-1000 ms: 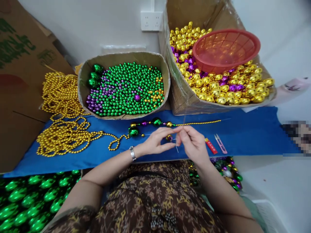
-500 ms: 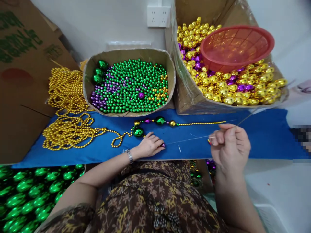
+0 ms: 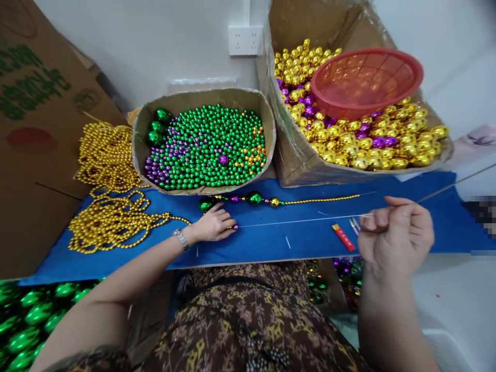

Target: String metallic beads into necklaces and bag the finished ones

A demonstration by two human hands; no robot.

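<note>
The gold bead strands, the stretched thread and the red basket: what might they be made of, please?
Gold bead strands: probably plastic, metallic-coated, given shiny highlights. Stretched thread: thin, pale fibre, perhaps nylon or cotton; I cannot tell. Red basket: likely moulded plastic, from its soft sheen.

I see through single head-worn camera, facing forward and down over brown floral-print fabric garment (image 3: 232, 315). Near below: bare left hand (image 3: 213, 224), bare right hand (image 3: 399, 232), long blue cloth-covered table (image 3: 263, 245). Farther, toward top: smooth white wall (image 3: 186, 41).
</note>
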